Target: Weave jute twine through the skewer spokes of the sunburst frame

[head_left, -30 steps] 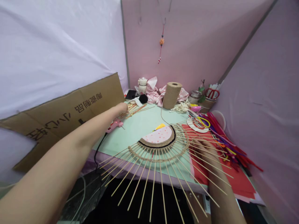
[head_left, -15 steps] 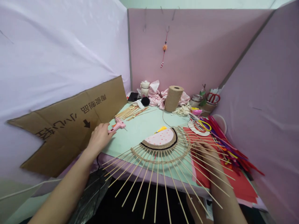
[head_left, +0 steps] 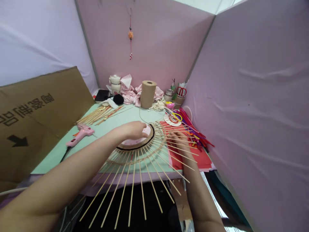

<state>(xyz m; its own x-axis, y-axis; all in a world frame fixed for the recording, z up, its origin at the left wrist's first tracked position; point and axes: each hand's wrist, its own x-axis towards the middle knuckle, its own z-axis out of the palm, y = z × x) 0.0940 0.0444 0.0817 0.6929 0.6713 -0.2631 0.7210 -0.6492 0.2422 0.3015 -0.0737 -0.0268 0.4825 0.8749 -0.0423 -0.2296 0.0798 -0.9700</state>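
A fan-shaped frame of thin wooden sticks (head_left: pixel 130 193) spreads across the table's front edge. Its half-round centre (head_left: pixel 131 141) is pale pink with dots, bordered by brown cord and a black strip. Twine is woven across the sticks in an outer arc (head_left: pixel 145 158). Over the centre hovers my left hand (head_left: pixel 135 130), fingers loosely extended, nothing visible in them. My right hand (head_left: pixel 180 140) grips the frame among the sticks on its right side, partly hidden by them. On the left lies a pink glue gun (head_left: pixel 80 133), apart from both hands.
A twine spool (head_left: pixel 148 95) stands at the back, its strand running to the frame. Loose sticks (head_left: pixel 101 114) lie back left near a cardboard sheet (head_left: pixel 48 119). Red sheets (head_left: pixel 201 158), yellow-handled scissors (head_left: pixel 177 116) and colourful pipe cleaners (head_left: pixel 200 137) are on the right.
My left hand has let go of the glue gun and moved right, over the fan's centre. The right hand stays at the frame's right side. The view has turned right.
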